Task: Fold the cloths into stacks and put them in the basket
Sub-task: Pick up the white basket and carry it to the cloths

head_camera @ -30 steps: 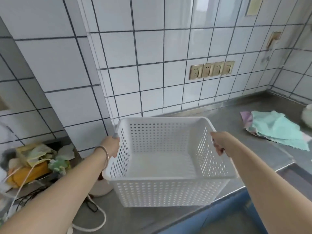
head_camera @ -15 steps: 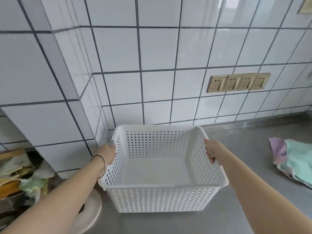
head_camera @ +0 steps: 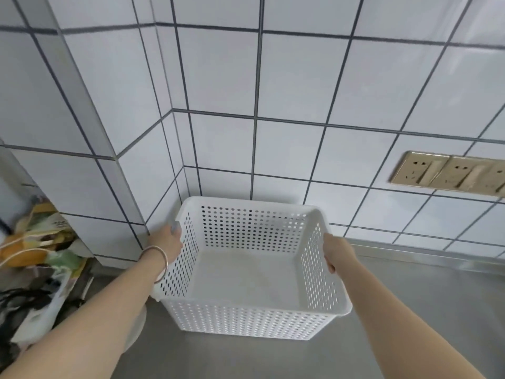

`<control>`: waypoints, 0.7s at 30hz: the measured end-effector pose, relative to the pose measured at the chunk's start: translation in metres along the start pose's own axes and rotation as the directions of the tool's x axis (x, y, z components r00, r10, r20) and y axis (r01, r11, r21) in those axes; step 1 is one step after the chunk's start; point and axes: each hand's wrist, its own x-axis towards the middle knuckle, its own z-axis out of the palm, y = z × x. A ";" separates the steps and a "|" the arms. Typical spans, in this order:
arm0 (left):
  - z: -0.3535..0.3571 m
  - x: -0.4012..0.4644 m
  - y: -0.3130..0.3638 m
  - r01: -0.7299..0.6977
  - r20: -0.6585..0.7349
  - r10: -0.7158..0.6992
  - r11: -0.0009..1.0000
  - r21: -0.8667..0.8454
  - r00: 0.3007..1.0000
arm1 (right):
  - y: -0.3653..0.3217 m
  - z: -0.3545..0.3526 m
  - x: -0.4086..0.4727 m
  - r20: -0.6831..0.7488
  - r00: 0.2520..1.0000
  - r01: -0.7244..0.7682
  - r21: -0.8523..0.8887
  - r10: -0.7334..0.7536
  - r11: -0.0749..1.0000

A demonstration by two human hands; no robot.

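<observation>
Your two hands hold the basket by its side rims, in the lower middle of the frame. Your left hand grips the left rim, thumb over the top edge and the other fingers hidden on the outside; a bracelet circles that wrist. Your right hand grips the right rim, its fingers curled round the edge. The basket is white, perforated on all four walls, and nothing lies inside it. Whether its bottom rests on the counter or hangs just above it, you cannot tell from here.

Just behind the basket, the tiled wall fills the upper half of the frame; the far rim sits near it. At upper left a tiled column juts forward, and its corner comes down close beside your left hand. At right centre, a row of brass sockets is set into the wall, well apart from the basket.

At lower left, past the column, lies a heap of clutter: bags, wrappers, a white cable. Under your left forearm, touching or nearly touching the basket's near left corner, a round white object shows only partly; what it is you cannot tell.
</observation>
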 end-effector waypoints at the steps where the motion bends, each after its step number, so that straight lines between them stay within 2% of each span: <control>1: 0.001 0.001 0.001 -0.003 0.006 0.003 1.000 0.025 1.000 | -0.001 0.001 0.004 -0.004 1.000 0.026 -0.042 -0.026 0.999; 6: 0.004 0.012 -0.003 -0.039 -0.019 0.040 0.998 0.053 0.999 | -0.004 0.009 0.015 -0.081 0.992 0.083 -0.133 -0.094 0.988; 9: 0.006 0.013 -0.003 -0.063 -0.030 0.065 0.995 0.076 0.997 | -0.006 0.012 0.012 -0.137 0.987 0.066 -0.151 -0.087 0.986; 11: 0.005 0.005 -0.003 -0.078 -0.031 0.084 0.985 0.156 0.996 | -0.007 0.013 0.006 -0.177 0.982 0.048 -0.110 -0.067 0.993; 14: 0.002 -0.004 -0.001 -0.116 -0.096 0.146 0.957 0.268 0.985 | -0.014 0.019 -0.004 -0.224 0.975 0.031 0.084 -0.011 0.996; 16: -0.007 -0.005 -0.003 -0.134 -0.161 0.184 0.951 0.278 0.970 | -0.016 0.014 -0.017 -0.359 0.933 0.103 0.193 -0.027 0.976; 18: -0.003 0.007 -0.003 -0.166 -0.126 0.225 0.916 0.364 0.966 | 0.010 -0.003 -0.037 -0.548 0.828 0.233 0.146 -0.118 0.961; 20: 0.006 0.033 -0.010 -0.232 -0.082 0.280 0.901 0.368 0.957 | 0.031 -0.014 -0.055 -0.585 0.775 0.340 0.068 -0.238 0.938; 21: 0.015 0.041 -0.009 -0.279 -0.151 0.350 0.891 0.357 0.924 | 0.041 -0.017 -0.058 -0.577 0.772 0.360 0.053 -0.266 0.931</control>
